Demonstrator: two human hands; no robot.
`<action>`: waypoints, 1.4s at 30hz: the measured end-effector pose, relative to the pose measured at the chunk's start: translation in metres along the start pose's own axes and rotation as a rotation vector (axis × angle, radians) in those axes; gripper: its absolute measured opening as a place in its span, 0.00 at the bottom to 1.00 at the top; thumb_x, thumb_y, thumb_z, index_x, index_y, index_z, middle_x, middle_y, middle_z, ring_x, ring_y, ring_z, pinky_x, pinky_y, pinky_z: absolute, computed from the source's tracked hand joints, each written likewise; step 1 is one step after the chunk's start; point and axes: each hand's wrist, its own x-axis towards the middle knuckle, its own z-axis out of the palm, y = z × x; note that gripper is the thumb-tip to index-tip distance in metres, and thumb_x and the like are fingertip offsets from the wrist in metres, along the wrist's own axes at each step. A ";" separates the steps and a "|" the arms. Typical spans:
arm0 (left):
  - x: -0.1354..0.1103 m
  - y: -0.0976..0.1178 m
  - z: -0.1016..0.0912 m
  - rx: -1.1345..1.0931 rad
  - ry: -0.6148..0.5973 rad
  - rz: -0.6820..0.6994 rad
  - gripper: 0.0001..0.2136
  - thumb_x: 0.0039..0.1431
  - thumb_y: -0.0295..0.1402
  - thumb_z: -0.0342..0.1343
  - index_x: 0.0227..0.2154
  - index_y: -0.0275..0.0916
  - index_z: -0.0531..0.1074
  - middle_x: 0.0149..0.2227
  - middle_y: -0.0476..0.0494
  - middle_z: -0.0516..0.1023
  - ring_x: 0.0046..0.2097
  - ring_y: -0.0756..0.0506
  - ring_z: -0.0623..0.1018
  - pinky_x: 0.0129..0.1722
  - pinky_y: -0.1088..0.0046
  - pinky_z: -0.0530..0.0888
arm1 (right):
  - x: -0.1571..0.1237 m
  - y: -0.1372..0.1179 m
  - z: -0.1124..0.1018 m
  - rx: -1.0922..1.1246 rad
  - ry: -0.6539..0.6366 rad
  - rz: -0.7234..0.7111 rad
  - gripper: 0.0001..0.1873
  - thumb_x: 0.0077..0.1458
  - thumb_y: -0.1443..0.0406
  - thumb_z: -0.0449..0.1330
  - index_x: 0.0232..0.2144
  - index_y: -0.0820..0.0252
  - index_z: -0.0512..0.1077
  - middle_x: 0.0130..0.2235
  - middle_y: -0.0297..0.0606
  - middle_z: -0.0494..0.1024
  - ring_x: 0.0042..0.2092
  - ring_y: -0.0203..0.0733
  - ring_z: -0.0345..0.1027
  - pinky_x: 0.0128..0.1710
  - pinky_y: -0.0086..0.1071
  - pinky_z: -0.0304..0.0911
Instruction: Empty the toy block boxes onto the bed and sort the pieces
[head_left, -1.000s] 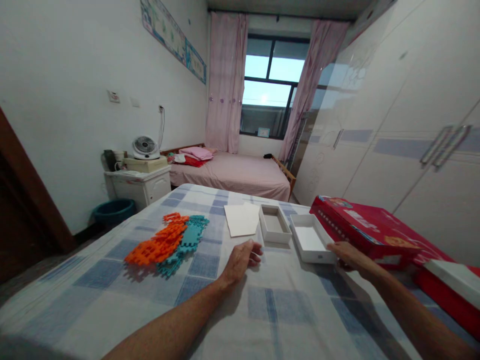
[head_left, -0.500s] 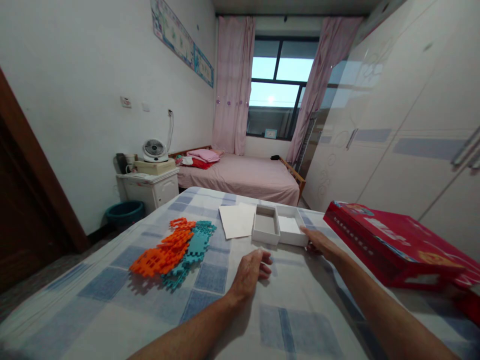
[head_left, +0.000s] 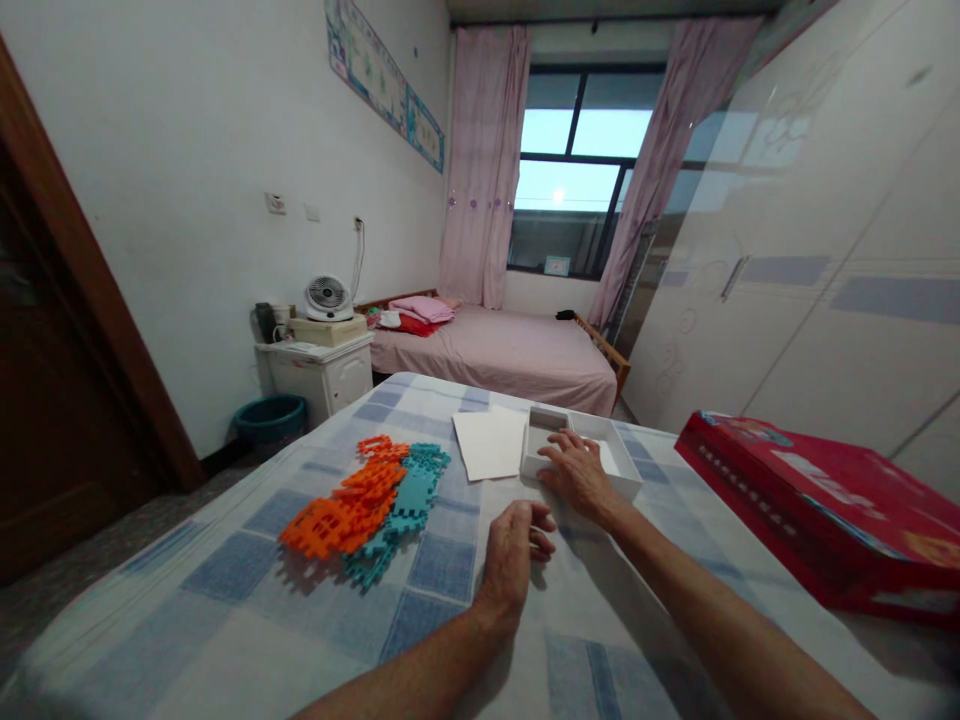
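Two trays (head_left: 541, 428) are set together mid-frame under the flat right hand (head_left: 574, 472). The left hand (head_left: 514, 550) is rested loosely curled, empty. The tiles (head_left: 367, 495), left, are untouched.

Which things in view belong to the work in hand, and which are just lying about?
In hand: white trays, under the right hand; left hand resting nearby.
Lying about: white sheet, orange and teal puzzle pieces, red box, fan.
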 end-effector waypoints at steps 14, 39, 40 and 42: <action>-0.001 0.003 -0.003 0.016 0.103 0.048 0.20 0.58 0.49 0.45 0.33 0.36 0.73 0.32 0.41 0.75 0.29 0.49 0.72 0.29 0.73 0.69 | 0.058 -0.062 0.023 -0.025 -0.031 -0.235 0.11 0.59 0.64 0.53 0.35 0.59 0.74 0.41 0.44 0.75 0.58 0.50 0.53 0.57 0.49 0.40; 0.001 -0.001 -0.008 0.148 0.010 0.032 0.16 0.48 0.45 0.54 0.30 0.35 0.74 0.31 0.46 0.77 0.27 0.49 0.73 0.25 0.75 0.72 | -0.341 0.110 -0.157 -0.390 0.326 0.903 0.22 0.57 0.59 0.50 0.52 0.61 0.65 0.55 0.50 0.65 0.58 0.52 0.55 0.56 0.45 0.51; 0.000 0.000 -0.007 0.156 0.006 0.032 0.17 0.47 0.45 0.55 0.30 0.35 0.74 0.31 0.45 0.77 0.28 0.49 0.73 0.25 0.74 0.72 | -0.368 0.117 -0.163 -0.474 0.322 0.997 0.24 0.57 0.57 0.51 0.53 0.62 0.64 0.55 0.53 0.64 0.58 0.54 0.54 0.56 0.47 0.51; -0.002 0.001 -0.006 0.164 0.000 0.031 0.17 0.47 0.45 0.54 0.30 0.35 0.74 0.31 0.45 0.77 0.28 0.49 0.73 0.25 0.74 0.72 | -0.413 0.127 -0.169 -0.544 0.223 1.150 0.32 0.53 0.50 0.54 0.56 0.62 0.62 0.57 0.54 0.62 0.59 0.59 0.52 0.54 0.52 0.53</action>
